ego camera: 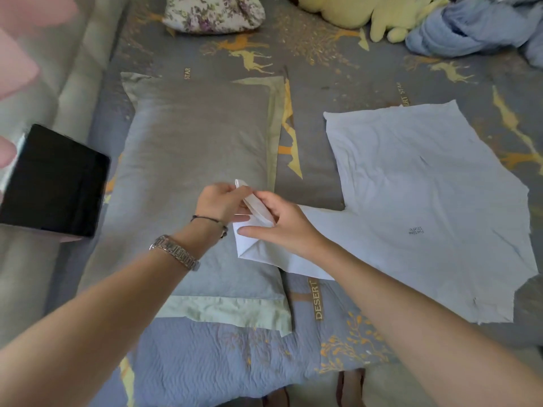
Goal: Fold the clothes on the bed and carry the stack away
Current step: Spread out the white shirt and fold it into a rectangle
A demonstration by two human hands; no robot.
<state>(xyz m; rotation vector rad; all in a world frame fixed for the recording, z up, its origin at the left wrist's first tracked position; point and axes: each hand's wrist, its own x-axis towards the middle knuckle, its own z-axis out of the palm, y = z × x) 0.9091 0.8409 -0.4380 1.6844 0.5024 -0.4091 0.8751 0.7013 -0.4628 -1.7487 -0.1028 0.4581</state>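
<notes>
On the bed, centre: your left hand (220, 202) and right hand (280, 221) both pinch one sleeve (255, 205).
White T-shirt (423, 207): spread flat, right of the grey pillow (194, 177) — sleeve reaching over its edge.
Tablet (53, 182): far left.

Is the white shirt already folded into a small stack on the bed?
No, the white shirt lies mostly spread flat on the bed, and both hands, left hand and right hand, pinch only its sleeve end.

Your white T-shirt (426, 201) lies right of frame on a blue-grey bedspread (205, 362) patterned with orange-gold deer; grey-green pillow (191, 148) centre, floral cushion (213, 13) up top.
</notes>
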